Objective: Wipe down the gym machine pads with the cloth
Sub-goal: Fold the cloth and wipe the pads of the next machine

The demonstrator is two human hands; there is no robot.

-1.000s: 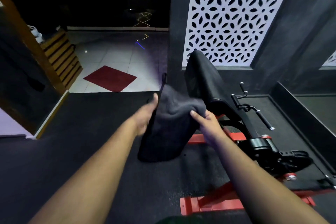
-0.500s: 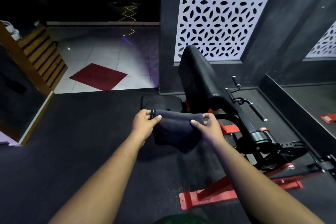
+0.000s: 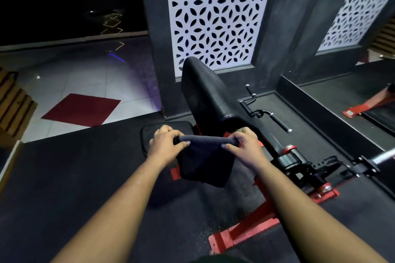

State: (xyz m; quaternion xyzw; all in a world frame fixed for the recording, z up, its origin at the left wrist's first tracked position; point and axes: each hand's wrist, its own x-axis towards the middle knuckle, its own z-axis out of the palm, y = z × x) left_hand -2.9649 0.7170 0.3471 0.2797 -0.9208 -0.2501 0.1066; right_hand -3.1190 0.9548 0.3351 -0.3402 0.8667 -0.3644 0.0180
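Dark cloth (image 3: pixel 203 162), red frame (image 3: pixel 245 232)

Open black floor (image 3: pixel 74 177) lies left; the tilted back pad (image 3: pixel 205 94) and red frame (image 3: pixel 245 232) block the right.

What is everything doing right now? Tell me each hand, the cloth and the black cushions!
left hand: grips the cloth's left end.
right hand: grips the cloth's right end.
cloth: folded, stretched between both hands, lower part hanging, off the pads.
back pad: tilted up, bare, no cloth on it.
seat pad: flat, partly hidden behind the left hand and cloth.
handle bar: nobody holding it.
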